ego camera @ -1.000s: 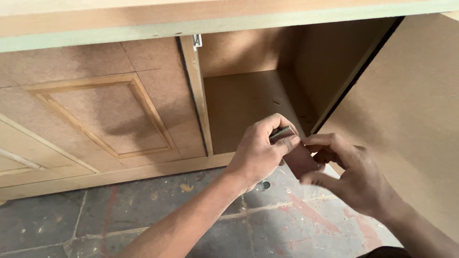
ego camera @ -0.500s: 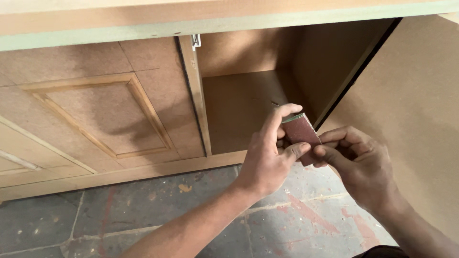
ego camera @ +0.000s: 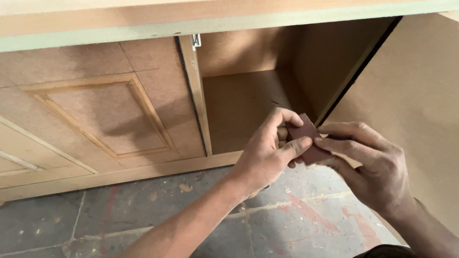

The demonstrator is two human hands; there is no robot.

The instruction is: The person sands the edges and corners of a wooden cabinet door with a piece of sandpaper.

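Below a fibreboard cabinet point(ego camera: 229, 110) with its door point(ego camera: 411, 105) open at three o'clock, left hand point(ego camera: 267, 153) and right hand point(ego camera: 373, 162) together pinch a folded reddish-brown sandpaper piece point(ego camera: 308, 138) before the open compartment, over a stained stone floor point(ego camera: 143, 210).

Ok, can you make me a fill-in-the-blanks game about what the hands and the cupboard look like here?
1. Both hands hold a small dark reddish ____ between them.
2. The left hand and the right hand hold it in front of an ____ cabinet compartment.
3. The cabinet door with the raised panel, on the left, is ____.
4. The floor below is grey with ____ paint marks.

Missing words: piece of sandpaper; open; shut; red
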